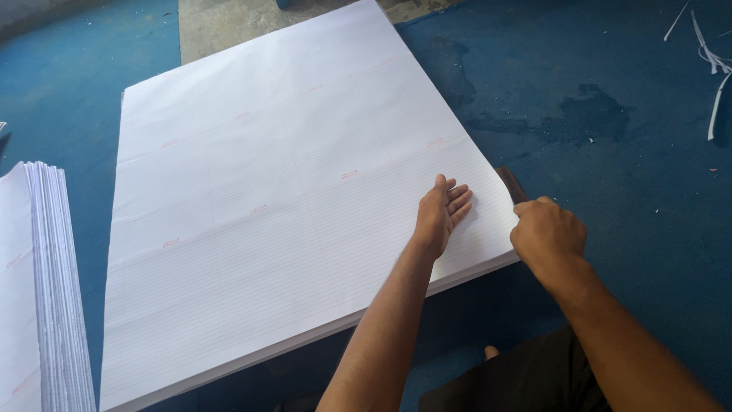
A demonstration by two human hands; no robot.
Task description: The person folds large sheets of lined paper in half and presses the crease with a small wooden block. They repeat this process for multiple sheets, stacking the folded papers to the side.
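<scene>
A large stack of white ruled paper sheets [267, 198] lies on a blue floor. My left hand [441, 214] rests flat on the top sheet near the stack's near right corner, fingers together and pointing away from me. My right hand [547, 233] is closed into a fist at the right edge of the stack, gripping a dark flat tool [511, 183] whose end sticks out beyond the knuckles along the paper's edge. Whether the fist also pinches the sheet's corner is hidden.
A second pile of folded white sheets [42, 290] lies at the left edge. The blue floor covering [610, 122] has dark stains at the right. Thin white paper strips [713, 61] lie at the top right. Bare concrete [221, 23] shows at the top.
</scene>
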